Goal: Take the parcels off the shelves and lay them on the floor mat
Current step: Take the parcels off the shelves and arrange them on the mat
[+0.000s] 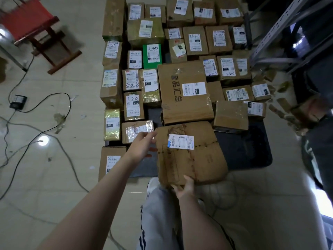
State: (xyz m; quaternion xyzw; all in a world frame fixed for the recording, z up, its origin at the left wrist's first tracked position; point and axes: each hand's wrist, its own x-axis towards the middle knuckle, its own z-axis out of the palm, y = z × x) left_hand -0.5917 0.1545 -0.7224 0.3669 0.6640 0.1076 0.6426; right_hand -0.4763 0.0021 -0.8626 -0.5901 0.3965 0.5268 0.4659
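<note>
The dark floor mat (248, 150) carried rows of labelled cardboard parcels (219, 39), packed side by side from the far end toward the near end. A green parcel (152, 56) lay among them left of centre, and a large flat parcel (185, 92) lay near the middle. A bare strip of mat showed at the near right. The metal shelf rack (281, 27) stood at the far right.

The flat brown parcel (191, 159), bearing a white label, sat over the near edge of the mat, just near of the large flat parcel. Contact with the mat could not be determined.

The left hand (142, 147) lay against its left edge, fingers straight, thumb at the far left corner. The right hand (185, 188) gripped the near edge, thumb on top, fingers beneath. Both forearms extended forward from the near side.
</note>
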